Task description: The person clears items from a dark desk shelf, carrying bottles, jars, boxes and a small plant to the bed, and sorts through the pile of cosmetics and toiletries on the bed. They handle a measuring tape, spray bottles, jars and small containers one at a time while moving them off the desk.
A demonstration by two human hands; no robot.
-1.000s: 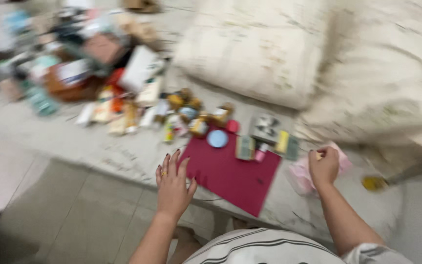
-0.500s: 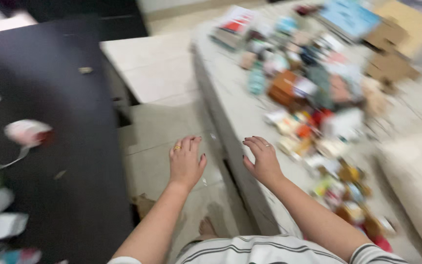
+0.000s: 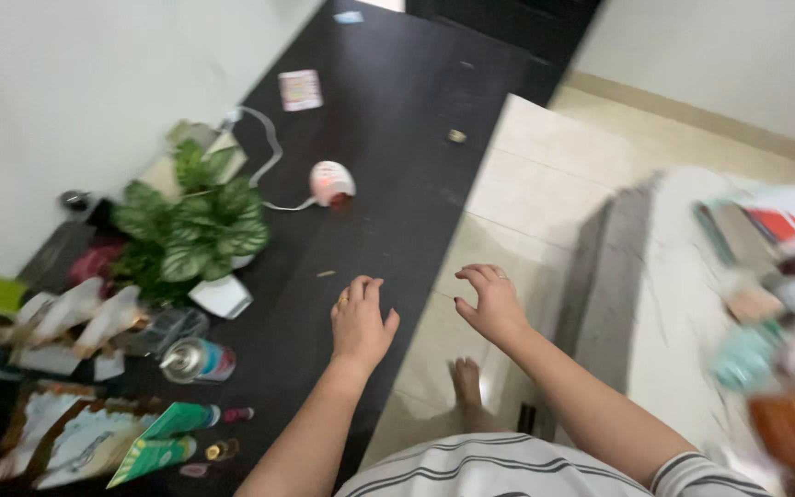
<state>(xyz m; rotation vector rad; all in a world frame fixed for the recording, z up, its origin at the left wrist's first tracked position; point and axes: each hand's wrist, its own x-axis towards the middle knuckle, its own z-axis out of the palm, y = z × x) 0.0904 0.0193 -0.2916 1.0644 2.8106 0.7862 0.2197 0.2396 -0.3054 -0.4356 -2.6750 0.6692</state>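
Observation:
My left hand (image 3: 361, 322) hovers over the edge of a long dark low table (image 3: 388, 138), fingers loosely spread, holding nothing; a ring shows on one finger. My right hand (image 3: 489, 302) hangs in the air over the pale tiled floor (image 3: 517, 184), fingers curled apart, with nothing in it. Below both hands I see my bare foot (image 3: 465, 387) on the tiles and my striped shirt (image 3: 489, 469). Neither hand touches anything.
On the dark table stand a potted green plant (image 3: 195, 230), a small white round device (image 3: 331, 180) with a cord, a spray can (image 3: 197, 361), green packets (image 3: 163, 442) and a small card (image 3: 301, 89). At the right a blurred grey-white surface (image 3: 683, 304) carries several cluttered items.
The view has swung left from the cluttered surface to the dark table. Both hands have come off that surface and now hang free, the left one over the dark table's edge.

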